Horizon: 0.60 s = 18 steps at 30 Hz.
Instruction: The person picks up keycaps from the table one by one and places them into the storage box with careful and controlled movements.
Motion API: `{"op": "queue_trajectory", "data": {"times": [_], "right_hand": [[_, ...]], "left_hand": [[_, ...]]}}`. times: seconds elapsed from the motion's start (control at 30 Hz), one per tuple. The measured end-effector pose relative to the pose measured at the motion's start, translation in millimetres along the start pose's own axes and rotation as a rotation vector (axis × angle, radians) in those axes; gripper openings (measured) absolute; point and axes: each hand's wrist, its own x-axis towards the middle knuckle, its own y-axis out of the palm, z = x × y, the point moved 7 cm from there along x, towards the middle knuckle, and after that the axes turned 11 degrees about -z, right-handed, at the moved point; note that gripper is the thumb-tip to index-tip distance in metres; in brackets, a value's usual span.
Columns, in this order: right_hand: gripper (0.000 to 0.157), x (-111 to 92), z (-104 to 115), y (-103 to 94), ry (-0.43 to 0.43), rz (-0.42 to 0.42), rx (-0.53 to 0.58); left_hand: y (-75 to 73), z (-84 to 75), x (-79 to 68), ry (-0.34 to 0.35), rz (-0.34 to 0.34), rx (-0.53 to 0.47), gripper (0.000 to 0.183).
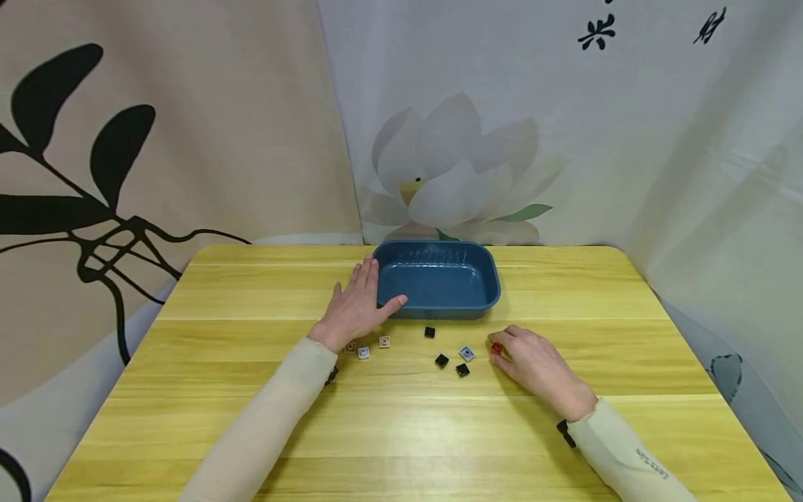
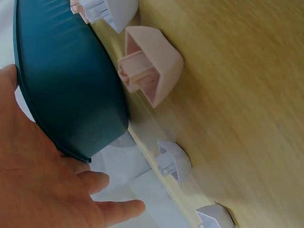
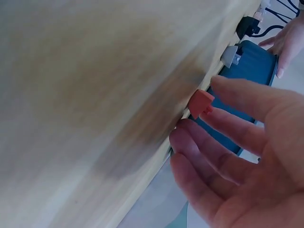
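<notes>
My left hand (image 1: pixel 351 307) lies with its fingers extended on the left rim of a blue rectangular tray (image 1: pixel 433 313); its thumb reaches over the front left corner. In the right wrist view, my right hand (image 3: pixel 251 152) has its thumb and index finger on either side of a red keycap (image 3: pixel 200 102). That keycap sits on the table, stem showing, with a gap between it and the thumb; whether the index finger touches it I cannot tell. Nearest the left hand are a pink keycap (image 2: pixel 159 61) and a white keycap (image 2: pixel 176 159), also with stems exposed.
Between the hands, on the wooden table (image 1: pixel 401 432), lie 3 black keycaps, one of them a black keycap (image 1: pixel 429 332), and a pale grey keycap (image 1: pixel 466 353). Another pink keycap (image 1: pixel 385 341) lies before the tray. A printed curtain (image 1: pixel 477 70) hangs behind the table.
</notes>
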Motion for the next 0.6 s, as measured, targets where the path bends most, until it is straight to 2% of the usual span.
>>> {"op": "queue_trajectory", "data": {"times": [0.4,0.6], "right_hand": [[0.015,-2,-1,-3.1,-0.015,-0.018,0.017],[0.018,4,3,-19.3,-0.052,-0.103,0.03]], "left_hand": [[-0.4,-0.7,-1.0,-0.006,0.009,-0.012,0.11],[-0.9,-0.3,-1.5,-0.011,0.014,-0.012,0.109]]}}
